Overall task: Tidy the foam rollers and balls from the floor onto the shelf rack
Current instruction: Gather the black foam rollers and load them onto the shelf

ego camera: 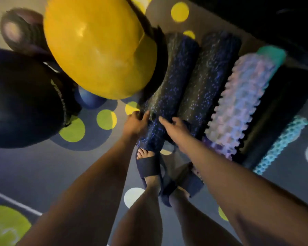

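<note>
Floor [43, 174]: dark grey carpet with yellow-green, white and blue dots, one white line at lower left.

Dark navy ball [23, 98] at far left, biggest thing in view, resting on the floor. Yellow ball [96, 50] above centre-left, blurred, overlapping the top of the roller row. Brownish ball [20, 31] behind both, upper left. Small blue ball [88, 100] tucked low between the navy and yellow ones.

Rollers lie side by side on the floor, running diagonally up to the right. Blue-speckled black roller [169, 89] is leftmost. Second speckled roller [204, 86] lies touching it on the right. Next, a pale lilac knobbed roller [242, 107], with a teal one [272, 54] showing behind its far end. Then a plain black roller [281, 110]. Then a thin turquoise mesh roller [281, 148] at the far right edge.

My left hand [136, 121] is on the left side of the first speckled roller near its close end, fingers curled against it. My right hand [174, 126] is on its right side, fingers spread over the top. Both hands are in contact with it; can't tell if the grip is closed.

My feet in dark strap sandals [149, 167] stand right at the near ends of the rollers.

Shelf rack: not visible.
</note>
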Demonstrator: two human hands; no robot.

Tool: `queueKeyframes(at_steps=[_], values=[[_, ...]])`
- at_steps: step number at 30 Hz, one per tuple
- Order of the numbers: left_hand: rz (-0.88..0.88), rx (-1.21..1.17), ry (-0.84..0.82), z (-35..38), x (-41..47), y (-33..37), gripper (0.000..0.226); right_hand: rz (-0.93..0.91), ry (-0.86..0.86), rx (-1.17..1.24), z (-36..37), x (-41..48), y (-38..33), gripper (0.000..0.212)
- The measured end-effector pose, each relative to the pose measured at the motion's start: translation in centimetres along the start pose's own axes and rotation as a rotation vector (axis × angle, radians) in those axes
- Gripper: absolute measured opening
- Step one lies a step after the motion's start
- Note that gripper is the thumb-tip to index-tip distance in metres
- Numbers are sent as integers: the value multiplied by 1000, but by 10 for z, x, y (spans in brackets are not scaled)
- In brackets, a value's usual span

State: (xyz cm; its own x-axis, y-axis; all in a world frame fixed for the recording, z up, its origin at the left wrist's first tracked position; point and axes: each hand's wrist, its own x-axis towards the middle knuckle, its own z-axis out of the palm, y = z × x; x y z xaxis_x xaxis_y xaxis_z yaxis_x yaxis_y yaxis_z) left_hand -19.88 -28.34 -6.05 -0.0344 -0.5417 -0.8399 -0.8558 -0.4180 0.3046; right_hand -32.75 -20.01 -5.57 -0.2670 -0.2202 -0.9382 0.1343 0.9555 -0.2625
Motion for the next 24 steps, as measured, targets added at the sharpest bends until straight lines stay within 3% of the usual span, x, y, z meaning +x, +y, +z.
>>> queueKeyframes(at_steps=[3,5,8,11,15,18,22,24], values=[[-10,-233,-12,24,35,-17,81,-6,30,39,19,20,15,96],[-22,-233,13,27,41,-28,103,12,40,60,21,17,23,106],[-107,-268,2,20,30,-32,94,49,72,225,17,2,25,121],[-82,-374,-41,-9,-52,16,87,55,128,322,-16,-38,32,130],[-11,-572,-151,-39,-179,75,81,-39,112,334,-91,-172,-10,113],[-19,-673,-94,-70,-293,151,70,-163,95,327,-169,-294,-64,92],[171,-770,-72,-110,-412,242,64,-347,177,300,-253,-402,-117,94],[295,-784,-71,-129,-453,283,63,-433,213,370,-287,-440,-141,83]])
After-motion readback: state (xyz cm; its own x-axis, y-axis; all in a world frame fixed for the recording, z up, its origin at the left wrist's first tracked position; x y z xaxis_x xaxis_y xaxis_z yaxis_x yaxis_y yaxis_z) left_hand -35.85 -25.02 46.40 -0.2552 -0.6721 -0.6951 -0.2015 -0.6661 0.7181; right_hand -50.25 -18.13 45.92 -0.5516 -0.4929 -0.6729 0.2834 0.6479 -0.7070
